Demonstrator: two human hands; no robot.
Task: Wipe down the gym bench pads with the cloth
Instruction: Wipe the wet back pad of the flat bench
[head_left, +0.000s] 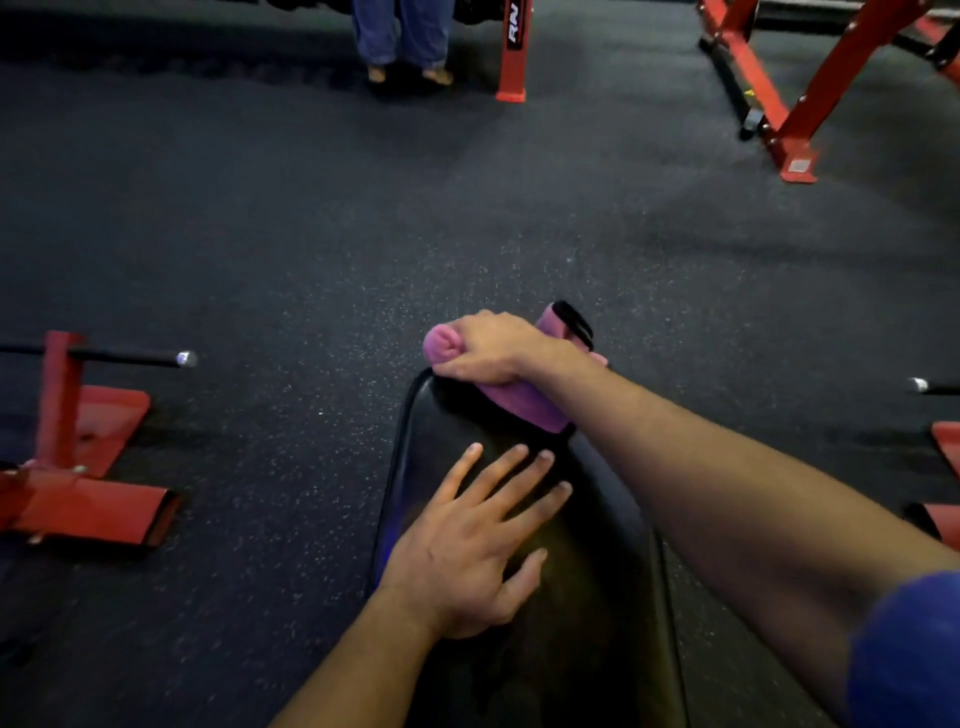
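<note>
1. We see the bench pad (587, 597), black and glossy, running from the lower edge of the view up to a rounded far end near the middle of the picture.
2. At that far end we find the cloth (524, 402), pink and bunched into a roll, lying across the pad's tip, with one rolled end jutting out to the left past the knuckles.
3. The right hand (496, 345) grasps the cloth from above, fingers curled over it and the thumb lying along its near side; the bare forearm reaches in from the lower right, with a blue sleeve (909, 654) at the corner.
4. The left hand (467, 551) rests flat on the pad nearer to us, fingers straight and spread, holding nothing, well short of the cloth.
5. A thin black part (576, 319) shows just beyond the cloth; we think it may belong to the bench frame, though the view is too dim to say.
6. Around the bench we note dark speckled flooring (270, 239), red steel frames (83, 467) at left and upper right, and another person's legs (400, 36) at the top edge.
</note>
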